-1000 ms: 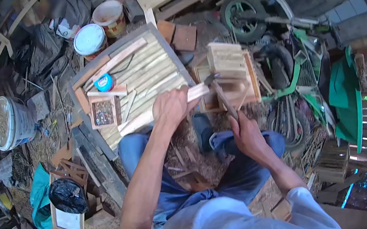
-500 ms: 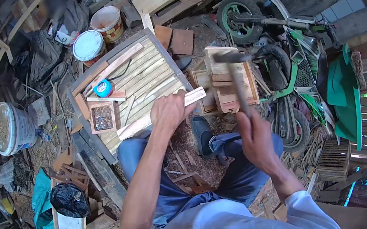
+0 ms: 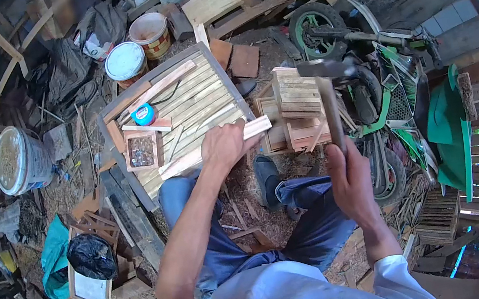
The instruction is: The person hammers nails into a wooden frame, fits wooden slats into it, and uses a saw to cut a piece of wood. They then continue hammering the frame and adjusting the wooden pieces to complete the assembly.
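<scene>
My left hand (image 3: 225,143) is closed around a pale wooden strip (image 3: 257,126), which lies across the near edge of a slatted wooden board (image 3: 196,98). In my right hand (image 3: 350,177) is a hammer (image 3: 329,104), gripped by its handle and held upright. Its head is raised toward the stacked wooden pieces and slightly blurred. On the board are a blue tape measure (image 3: 143,114), a small wooden box (image 3: 143,150) holding small metal bits, and several loose strips. To the right of the board stands a stack of slatted wooden pieces (image 3: 297,92).
A green and black motorbike (image 3: 389,88) lies to the right, beside a green plastic item (image 3: 450,128). Buckets stand behind the board, and another bucket (image 3: 21,160) is at far left. Scrap wood litters the ground, with a black bag (image 3: 91,259) at lower left.
The hammer and my right hand have moved slightly right, and the hammer stands more upright. My left hand still holds the strip. The whole view has shifted a little.
</scene>
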Demonstrator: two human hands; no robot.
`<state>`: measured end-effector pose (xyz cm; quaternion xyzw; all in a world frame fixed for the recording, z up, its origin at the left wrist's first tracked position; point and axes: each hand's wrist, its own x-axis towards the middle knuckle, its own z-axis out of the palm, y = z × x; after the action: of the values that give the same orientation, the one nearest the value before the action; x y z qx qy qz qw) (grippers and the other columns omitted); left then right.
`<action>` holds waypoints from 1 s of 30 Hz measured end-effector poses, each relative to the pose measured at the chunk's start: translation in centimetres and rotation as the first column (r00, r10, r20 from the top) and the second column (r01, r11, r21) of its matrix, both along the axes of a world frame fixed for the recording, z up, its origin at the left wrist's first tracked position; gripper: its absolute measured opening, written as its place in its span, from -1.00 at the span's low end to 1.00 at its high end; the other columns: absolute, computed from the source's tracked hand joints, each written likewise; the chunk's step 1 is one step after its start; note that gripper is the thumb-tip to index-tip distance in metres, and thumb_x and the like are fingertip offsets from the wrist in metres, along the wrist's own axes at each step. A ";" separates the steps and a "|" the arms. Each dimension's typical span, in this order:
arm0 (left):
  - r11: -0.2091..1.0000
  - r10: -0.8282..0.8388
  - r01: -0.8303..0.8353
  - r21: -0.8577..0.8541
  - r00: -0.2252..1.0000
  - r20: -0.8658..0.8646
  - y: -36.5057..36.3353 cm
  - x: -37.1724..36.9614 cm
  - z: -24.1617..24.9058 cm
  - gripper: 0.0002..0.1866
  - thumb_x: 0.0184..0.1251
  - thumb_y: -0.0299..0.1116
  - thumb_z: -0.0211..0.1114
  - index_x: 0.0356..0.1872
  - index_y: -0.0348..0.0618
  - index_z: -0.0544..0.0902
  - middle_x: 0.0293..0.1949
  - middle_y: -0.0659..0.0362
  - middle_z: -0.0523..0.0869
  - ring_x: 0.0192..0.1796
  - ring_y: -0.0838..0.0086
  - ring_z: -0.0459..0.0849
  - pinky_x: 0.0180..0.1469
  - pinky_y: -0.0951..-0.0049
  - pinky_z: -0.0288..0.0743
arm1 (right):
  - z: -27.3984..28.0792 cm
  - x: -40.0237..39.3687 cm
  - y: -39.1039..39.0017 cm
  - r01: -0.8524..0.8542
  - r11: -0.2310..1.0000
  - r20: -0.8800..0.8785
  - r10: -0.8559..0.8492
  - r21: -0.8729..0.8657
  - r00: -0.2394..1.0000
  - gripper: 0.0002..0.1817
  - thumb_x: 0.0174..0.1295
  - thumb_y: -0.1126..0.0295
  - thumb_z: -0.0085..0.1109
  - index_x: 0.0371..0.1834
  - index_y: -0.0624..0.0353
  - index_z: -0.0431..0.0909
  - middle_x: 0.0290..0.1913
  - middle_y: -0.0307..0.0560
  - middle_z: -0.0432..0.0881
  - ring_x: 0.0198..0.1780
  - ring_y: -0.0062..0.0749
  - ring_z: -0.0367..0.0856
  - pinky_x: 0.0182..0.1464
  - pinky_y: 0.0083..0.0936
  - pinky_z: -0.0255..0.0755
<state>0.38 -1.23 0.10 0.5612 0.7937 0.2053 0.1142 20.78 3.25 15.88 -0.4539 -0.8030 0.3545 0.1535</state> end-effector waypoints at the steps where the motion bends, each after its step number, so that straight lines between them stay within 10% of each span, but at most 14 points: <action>1: 1.000 0.017 -0.017 0.011 1.000 0.008 0.2 -0.4 -0.1 -0.45 0.15 0.19 0.24 -0.41 -0.21 0.66 -0.56 -0.10 0.68 -0.48 0.07 0.70 -0.40 0.13 0.58 | 0.1 0.2 -0.1 -0.004 1.000 -0.020 0.004 0.000 1.000 -0.76 0.42 0.30 -0.04 -0.22 0.31 0.41 -0.61 0.17 0.48 -0.58 0.12 0.50 -0.51 -0.22 0.30; 9: 0.999 0.002 -0.002 -0.034 1.000 -0.008 0.9 -0.7 -0.5 -0.44 0.18 0.19 0.22 -0.37 -0.23 0.67 -0.57 -0.06 0.68 -0.48 0.10 0.70 -0.37 0.17 0.59 | -4.4 0.5 -1.0 -0.010 0.984 0.104 0.029 -0.175 0.994 -0.71 0.42 0.24 -0.03 -0.27 0.31 0.39 -0.61 0.21 0.45 -0.53 0.19 0.46 -0.45 -0.20 0.31; 14: 1.000 0.024 -0.024 -0.012 1.000 0.016 0.8 -0.7 -0.7 -0.44 0.17 0.18 0.24 -0.41 -0.24 0.66 -0.58 -0.06 0.68 -0.46 0.07 0.70 -0.36 0.16 0.58 | -7.1 -0.2 -1.6 -0.019 0.998 -0.012 0.020 0.066 1.000 -0.79 0.40 0.34 -0.03 -0.20 0.32 0.35 -0.57 0.25 0.50 -0.47 0.28 0.54 -0.47 -0.11 0.36; 18: 0.996 0.046 -0.044 -0.076 0.999 0.023 0.8 -0.6 -0.8 -0.50 0.17 0.14 0.25 -0.35 -0.19 0.69 -0.54 -0.01 0.70 -0.41 0.13 0.72 -0.33 0.21 0.59 | -11.9 0.2 0.3 -0.117 0.993 0.271 0.109 0.014 0.956 -0.77 0.43 0.34 -0.08 -0.15 0.32 0.43 -0.58 -0.08 0.47 -0.58 -0.43 0.40 -0.53 -0.40 0.27; 22: 0.995 0.040 -0.038 -0.087 0.999 0.019 0.7 -0.6 -0.7 -0.50 0.16 0.14 0.26 -0.32 -0.19 0.69 -0.51 -0.01 0.71 -0.38 0.13 0.73 -0.28 0.23 0.59 | -6.1 -1.2 -0.9 -0.012 1.000 0.049 0.011 0.019 0.999 -0.87 0.36 0.42 -0.01 -0.22 0.28 0.40 -0.55 0.27 0.53 -0.43 0.27 0.59 -0.44 -0.11 0.38; 25: 0.996 0.035 -0.033 -0.083 0.999 0.013 0.7 -0.7 -0.8 -0.51 0.16 0.13 0.26 -0.32 -0.18 0.69 -0.51 -0.01 0.71 -0.39 0.13 0.73 -0.27 0.23 0.59 | -11.0 0.9 -1.5 0.038 0.969 -0.132 -0.006 0.243 0.991 -0.82 0.41 0.40 -0.08 -0.16 0.31 0.42 -0.55 -0.03 0.48 -0.54 -0.39 0.44 -0.45 -0.40 0.36; 30: 0.996 0.037 -0.033 -0.085 0.999 0.039 0.5 -0.7 -0.2 -0.52 0.18 0.11 0.26 -0.36 -0.19 0.69 -0.51 -0.01 0.71 -0.39 0.14 0.73 -0.27 0.23 0.59 | -9.2 -0.6 -0.4 0.013 0.998 0.258 0.005 -0.069 0.966 -0.87 0.36 0.42 -0.03 -0.20 0.28 0.39 -0.50 0.37 0.51 -0.37 0.34 0.55 -0.43 -0.12 0.39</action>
<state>-0.35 -0.76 -0.09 0.5376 0.8089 0.1850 0.1502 20.15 2.84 6.70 -0.5029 -0.8023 0.3201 0.0326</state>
